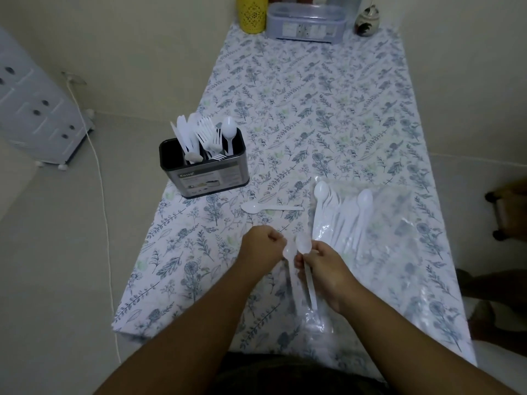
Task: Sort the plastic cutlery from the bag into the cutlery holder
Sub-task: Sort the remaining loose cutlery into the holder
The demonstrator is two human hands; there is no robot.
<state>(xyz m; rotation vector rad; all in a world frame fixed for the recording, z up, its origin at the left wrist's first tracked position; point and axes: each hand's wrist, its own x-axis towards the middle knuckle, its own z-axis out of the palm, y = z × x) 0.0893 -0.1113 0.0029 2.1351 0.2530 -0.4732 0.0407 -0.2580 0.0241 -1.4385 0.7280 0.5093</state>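
Observation:
A black and steel cutlery holder (pixel 212 178) stands at the table's left edge with white knives, forks and spoons upright in its compartments. One loose white spoon (pixel 269 207) lies flat between the holder and the clear plastic bag (pixel 399 252), which holds several white spoons (pixel 345 215). Near the front, my left hand (pixel 261 248) is closed around the upper end of a white spoon (pixel 291 276). Right beside it, my right hand (pixel 325 269) grips a second white spoon (pixel 305 246), bowl up.
A floral cloth covers the table (pixel 328 109). At the far end stand a yellow container (pixel 252 14), a lidded clear box (pixel 306 22) and a small ceramic jar (pixel 368 21). A wheeled drawer unit (pixel 37 109) and a white cord are on the floor to the left.

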